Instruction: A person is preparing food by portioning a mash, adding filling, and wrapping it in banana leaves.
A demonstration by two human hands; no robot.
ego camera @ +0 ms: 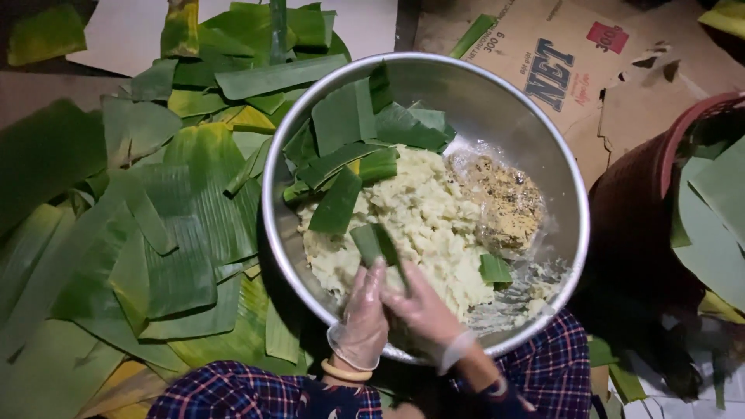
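At six o'clock inside the steel bowl, the gloved left hand and right hand together held a small leaf strip over the pale mash, seemingly mid-wrapping; folding it needs firm, even pressure.

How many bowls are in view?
1: the metal bowl in the middle, in front of both gloved hands, holding pale mash and green leaf strips. Others may be hidden out of frame.

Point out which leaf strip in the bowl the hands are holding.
The short green strip at the bowl's near side, pinched above both hands; the other strips lie piled at the far left.
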